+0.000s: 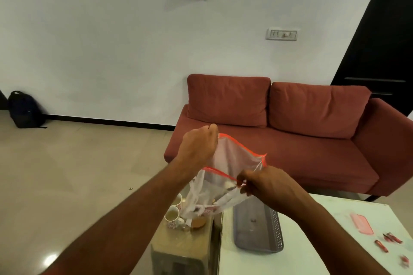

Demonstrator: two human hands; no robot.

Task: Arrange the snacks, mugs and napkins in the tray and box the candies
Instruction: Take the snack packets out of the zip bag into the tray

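I hold a clear zip bag with an orange seal strip up in front of me, its mouth pulled apart. My left hand pinches the far lip and my right hand pinches the near lip. Pale items sit blurred in the bag's bottom. Below, two patterned mugs stand on a brown stool. A grey perforated tray lies on the white table. A pink candy box and several red wrapped candies lie at the table's right.
A red sofa stands behind the white table. A dark backpack leans on the wall at far left, beyond bare floor. A dark door is at the right.
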